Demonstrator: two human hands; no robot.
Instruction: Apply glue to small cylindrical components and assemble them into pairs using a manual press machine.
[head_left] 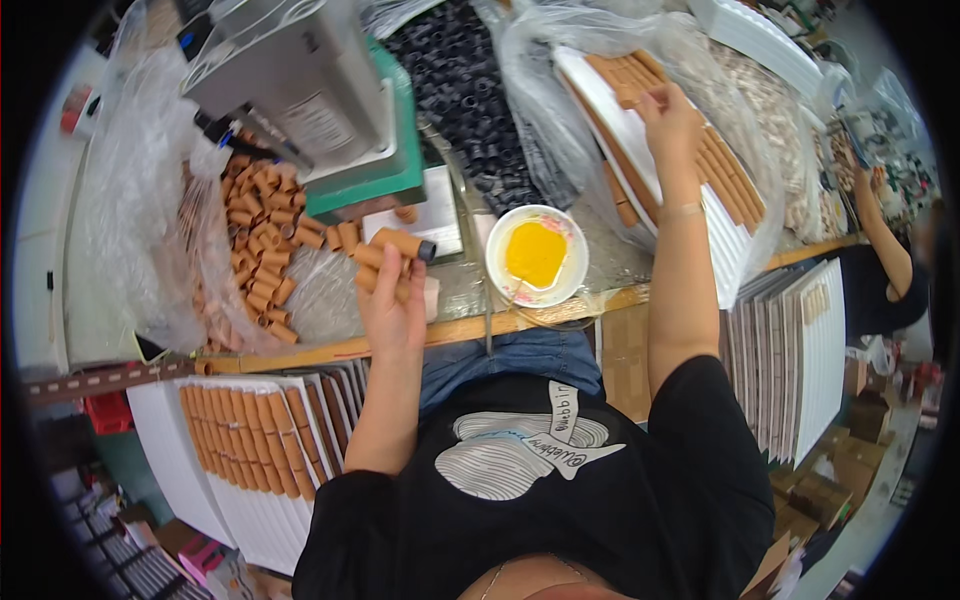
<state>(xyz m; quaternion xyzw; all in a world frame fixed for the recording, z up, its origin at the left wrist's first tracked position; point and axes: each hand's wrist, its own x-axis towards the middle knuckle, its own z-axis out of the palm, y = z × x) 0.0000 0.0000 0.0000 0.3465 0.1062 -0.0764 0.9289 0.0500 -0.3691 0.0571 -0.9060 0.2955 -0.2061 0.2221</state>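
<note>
My left hand (393,318) is closed round a few orange-brown tubes, held above the table's front edge. One of them, a tube with a black end (402,243), points to the right. My right hand (670,125) reaches far to the right, its fingers pinched on a brown tube (630,93) at the far end of a white ridged tray (735,262). Rows of similar long tubes (735,180) lie in that tray. Between my arms stands a white bowl (497,275) with yellow liquid (537,253) in it.
A grey and green press (320,110) stands at the back left. Beside it are a heap of short brown tubes (262,245) and, behind the bowl, many black rings (465,90). Stacked trays (785,350) flank me below the table (620,298). Another person's arm (885,240) shows far right.
</note>
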